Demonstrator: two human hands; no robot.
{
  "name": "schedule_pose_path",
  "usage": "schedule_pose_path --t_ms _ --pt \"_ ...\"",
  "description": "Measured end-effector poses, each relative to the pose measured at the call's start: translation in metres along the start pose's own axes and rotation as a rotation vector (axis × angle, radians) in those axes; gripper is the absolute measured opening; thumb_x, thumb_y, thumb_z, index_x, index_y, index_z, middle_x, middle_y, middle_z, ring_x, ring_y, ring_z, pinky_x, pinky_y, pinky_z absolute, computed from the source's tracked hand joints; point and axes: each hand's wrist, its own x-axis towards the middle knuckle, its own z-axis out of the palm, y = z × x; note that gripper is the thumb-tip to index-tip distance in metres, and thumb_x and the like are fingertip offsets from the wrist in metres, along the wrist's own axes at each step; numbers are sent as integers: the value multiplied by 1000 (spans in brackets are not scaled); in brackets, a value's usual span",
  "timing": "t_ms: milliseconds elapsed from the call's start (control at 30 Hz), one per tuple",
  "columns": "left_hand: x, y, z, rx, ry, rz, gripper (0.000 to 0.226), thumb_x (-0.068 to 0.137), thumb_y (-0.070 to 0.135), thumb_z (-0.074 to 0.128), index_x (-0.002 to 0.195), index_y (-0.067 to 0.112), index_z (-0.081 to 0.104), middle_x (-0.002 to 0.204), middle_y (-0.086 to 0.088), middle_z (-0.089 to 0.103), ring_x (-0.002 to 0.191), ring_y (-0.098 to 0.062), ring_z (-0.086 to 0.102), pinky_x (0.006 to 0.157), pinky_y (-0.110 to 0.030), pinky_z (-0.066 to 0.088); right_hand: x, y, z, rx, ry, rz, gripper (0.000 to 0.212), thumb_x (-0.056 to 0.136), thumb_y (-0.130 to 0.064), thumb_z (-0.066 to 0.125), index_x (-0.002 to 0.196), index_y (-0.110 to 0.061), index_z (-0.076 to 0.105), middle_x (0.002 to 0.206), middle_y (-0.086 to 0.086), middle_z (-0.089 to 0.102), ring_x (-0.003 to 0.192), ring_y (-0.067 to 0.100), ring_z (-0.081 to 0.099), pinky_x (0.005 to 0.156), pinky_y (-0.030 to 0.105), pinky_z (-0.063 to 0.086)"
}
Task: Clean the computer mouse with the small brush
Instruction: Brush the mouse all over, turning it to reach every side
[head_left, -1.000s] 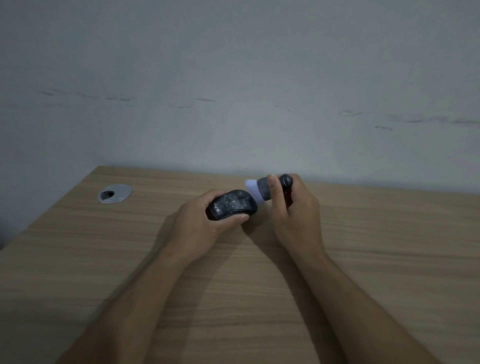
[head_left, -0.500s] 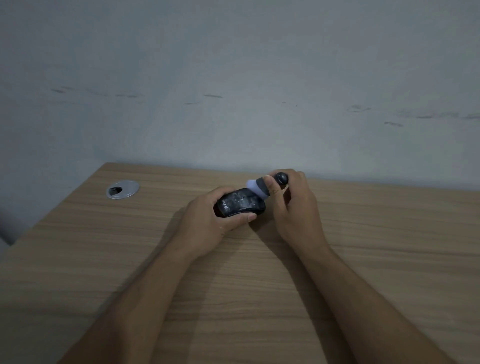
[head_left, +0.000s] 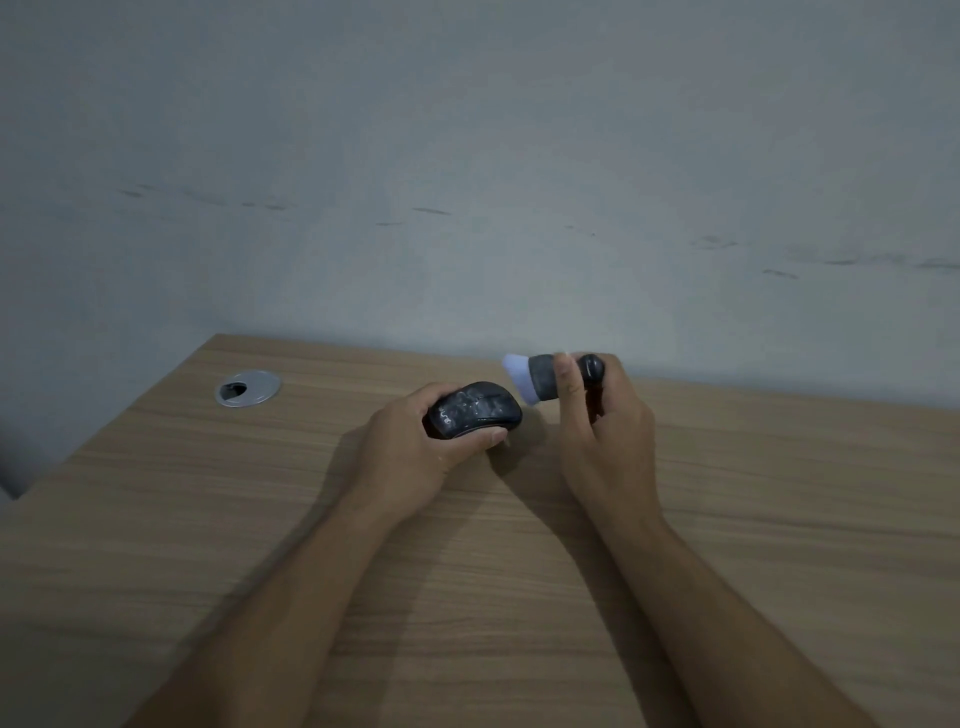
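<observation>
Two bare forearms reach in from the near edge of the wooden table (head_left: 779, 493) toward its far side. The left hand (head_left: 415, 452) is curled around the computer mouse (head_left: 475, 410), thumb along the near flank and fingers wrapped behind, holding it low over the wood a little short of the far edge, its dark, mottled back facing up. Whether it rests on the table or sits just above it I can't tell.

Just to the right, the right hand (head_left: 608, 431) is closed on the dark handle of the small brush (head_left: 545, 376), with the pale bristle head pointing left toward the mouse. Half a second ago those bristles were pressed on the mouse's right end; now the brush has lifted up and away to the right, with clear space between bristles and shell. I'd read that as the end of one stroke and the wind-up for another, so the cleaning looks mid-way, not finished.

Further back, near the far-left corner, a silver cable grommet (head_left: 248, 387) sits in the tabletop. No containers are in view.
</observation>
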Motion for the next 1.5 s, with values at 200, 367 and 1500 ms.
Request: schedule_pose_path --t_ms 200,367,1500 --pt "3 -4 0 15 12 8 45 77 42 96 118 35 81 99 16 82 90 4 73 71 -4 49 -3 7 6 -92 -121 -25 19 110 -40 63 105 -22 70 91 -7 71 80 7 64 72 21 45" --pt "3 -5 3 28 34 0 45 76 43 96 117 36 81 97 16 82 91 8 71 69 0 45 -1 1 -2 -52 12 -41 27 112 -38 61 95 -18 66 77 -9 65 68 5 59 64 16 41" --pt "5 -6 3 71 -14 44 41 75 51 95 110 40 78 95 20 80 85 10 70 70 -4 45 3 14 5 -150 -129 35 30 114 -43 55 99 -17 56 81 0 65 71 6 59 61 13 41"
